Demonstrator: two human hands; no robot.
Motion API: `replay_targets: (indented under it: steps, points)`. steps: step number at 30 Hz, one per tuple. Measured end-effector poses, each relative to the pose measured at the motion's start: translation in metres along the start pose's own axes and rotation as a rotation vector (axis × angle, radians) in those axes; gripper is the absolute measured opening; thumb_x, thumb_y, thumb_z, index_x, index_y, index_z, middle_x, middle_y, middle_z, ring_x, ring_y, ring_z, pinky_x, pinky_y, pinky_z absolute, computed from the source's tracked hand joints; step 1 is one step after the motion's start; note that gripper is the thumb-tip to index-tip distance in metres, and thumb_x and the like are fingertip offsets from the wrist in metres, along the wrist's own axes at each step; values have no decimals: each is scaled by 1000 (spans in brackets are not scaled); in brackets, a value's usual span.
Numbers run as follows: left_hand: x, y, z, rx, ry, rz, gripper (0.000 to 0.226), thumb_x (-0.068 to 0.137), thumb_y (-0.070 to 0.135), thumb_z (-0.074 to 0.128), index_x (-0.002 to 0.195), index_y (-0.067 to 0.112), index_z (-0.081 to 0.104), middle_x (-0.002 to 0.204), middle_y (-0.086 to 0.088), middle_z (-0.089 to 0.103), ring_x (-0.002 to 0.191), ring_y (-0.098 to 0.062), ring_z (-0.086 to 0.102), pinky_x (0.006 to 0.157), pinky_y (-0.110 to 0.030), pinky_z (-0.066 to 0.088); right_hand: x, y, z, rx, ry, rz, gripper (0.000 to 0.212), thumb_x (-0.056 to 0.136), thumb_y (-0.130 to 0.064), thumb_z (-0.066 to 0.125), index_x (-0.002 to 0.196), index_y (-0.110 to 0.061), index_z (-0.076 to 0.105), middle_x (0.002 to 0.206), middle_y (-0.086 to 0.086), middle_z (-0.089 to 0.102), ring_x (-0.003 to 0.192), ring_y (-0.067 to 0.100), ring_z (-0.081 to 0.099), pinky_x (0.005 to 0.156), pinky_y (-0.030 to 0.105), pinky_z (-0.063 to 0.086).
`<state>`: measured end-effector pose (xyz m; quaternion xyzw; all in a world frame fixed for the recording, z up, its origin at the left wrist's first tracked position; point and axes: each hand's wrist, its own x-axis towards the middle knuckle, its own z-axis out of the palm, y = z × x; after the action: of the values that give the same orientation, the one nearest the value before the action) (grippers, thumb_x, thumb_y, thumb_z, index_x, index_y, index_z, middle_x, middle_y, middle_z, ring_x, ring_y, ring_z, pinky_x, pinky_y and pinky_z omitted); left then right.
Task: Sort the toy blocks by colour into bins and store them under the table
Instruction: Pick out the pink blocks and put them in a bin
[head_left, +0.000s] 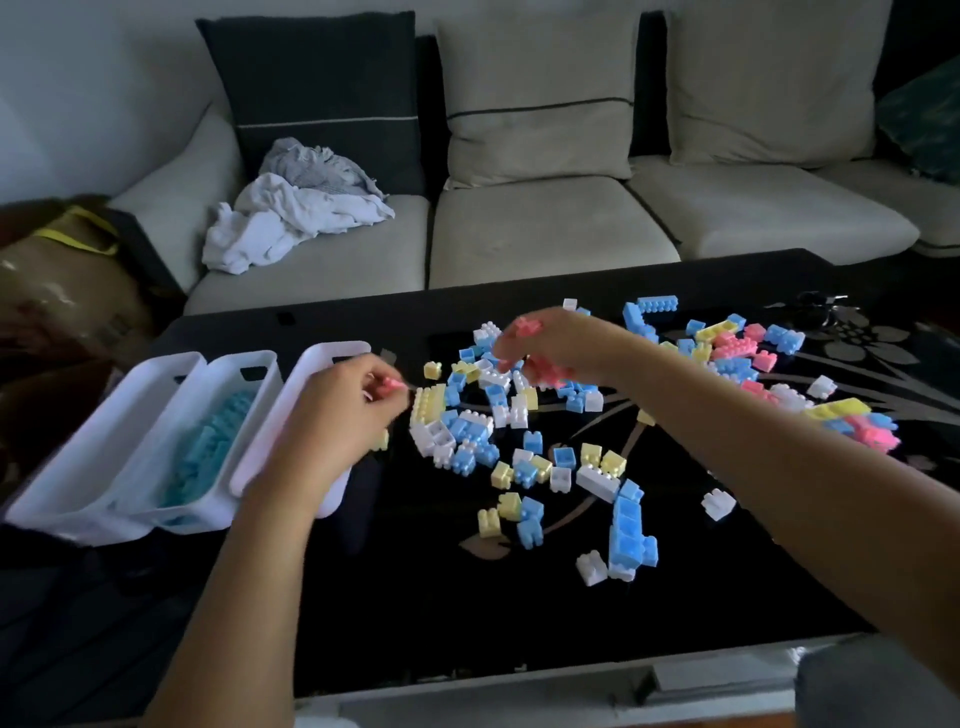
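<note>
Several blue, yellow, white and pink toy blocks (524, 447) lie scattered on the black table (467, 597). Three white bins stand at the table's left end: the left bin (98, 441), the middle bin (208, 447) holding blue blocks, and the right bin (317, 374). My left hand (337, 415) hovers over the right bin and pinches a small pink block (390, 383). My right hand (556, 343) reaches into the pile and holds pink blocks (527, 327), with more pink blocks (550, 371) under its palm.
A beige sofa (545, 228) with cushions runs behind the table, with crumpled white and grey cloth (296, 213) on its left seat. A brown bag (67, 291) sits at the far left. More pink, blue and yellow blocks (852, 415) lie at the table's right side.
</note>
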<state>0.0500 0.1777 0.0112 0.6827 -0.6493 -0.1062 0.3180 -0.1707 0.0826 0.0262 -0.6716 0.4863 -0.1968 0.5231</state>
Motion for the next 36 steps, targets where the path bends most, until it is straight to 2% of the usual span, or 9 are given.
replay_targets:
  steps: [3, 5, 10, 13, 16, 22, 26, 31, 36]
  points:
    - [-3, -39, -24, 82, 21, -183, 12, 86, 21, 62, 97, 19, 66, 85, 3, 67, 79, -16, 60, 71, -28, 43, 27, -28, 43, 487, -221, 154, 9, 92, -6, 55, 92, 2, 54, 80, 12, 59, 58, 10, 48, 73, 22, 54]
    - [-6, -58, -33, 73, 2, -231, 11, 86, 18, 65, 97, 16, 66, 88, 0, 68, 78, -15, 60, 67, -28, 42, 42, -47, 74, 615, -260, 197, 9, 93, -3, 51, 86, 1, 53, 79, 13, 59, 64, 15, 57, 69, 24, 56]
    - [-4, -81, -31, 85, -93, -347, 17, 86, 18, 66, 103, 17, 67, 101, -5, 70, 83, -16, 59, 69, -25, 42, 69, -79, 135, 834, -99, 257, 19, 92, -16, 59, 84, -4, 47, 72, 6, 40, 54, 12, 44, 75, 31, 56]
    - [-1, -83, -32, 147, -116, -366, 23, 88, 22, 61, 111, 17, 66, 105, -4, 70, 87, -16, 59, 76, -26, 42, 73, -96, 139, 735, 92, 205, 51, 92, -13, 60, 137, -12, 36, 124, 15, 51, 105, 23, 58, 91, 28, 46]
    - [-2, -78, -30, 204, -133, -346, 25, 91, 25, 57, 113, 15, 65, 109, -4, 69, 90, -17, 60, 73, -24, 41, 60, -104, 129, 498, 28, 92, 61, 97, -16, 49, 149, -10, 16, 154, 7, 23, 140, 21, 26, 103, 19, 26]
    - [-4, -64, -24, 127, 30, -268, 21, 89, 21, 60, 109, 18, 67, 108, -4, 69, 94, -22, 62, 82, -31, 45, 44, -84, 84, 477, -73, 25, 44, 96, -7, 49, 139, -6, 40, 133, 16, 48, 134, 34, 37, 106, 41, 41]
    - [-17, -14, 2, -18, 101, 27, 20, 88, 14, 62, 107, 19, 68, 100, 5, 69, 89, -8, 63, 78, -17, 44, 8, -51, 25, 410, 73, -48, 38, 92, -7, 53, 129, 3, 49, 131, 22, 52, 118, 32, 56, 85, 29, 54]
    - [-50, 56, 60, -198, -269, 362, 20, 90, 19, 61, 108, 27, 64, 105, 19, 59, 100, 10, 53, 79, -2, 39, -57, -1, -55, -127, 31, -83, 12, 93, -11, 56, 97, -5, 65, 87, 3, 69, 76, 8, 66, 71, 16, 54]
    - [-65, 99, 110, -251, -465, 497, 21, 93, 19, 57, 112, 24, 63, 103, 18, 55, 97, 8, 52, 81, -2, 38, -104, 58, -115, -477, 183, 26, 11, 88, -20, 63, 91, -11, 69, 82, 4, 69, 72, 11, 61, 68, 15, 47]
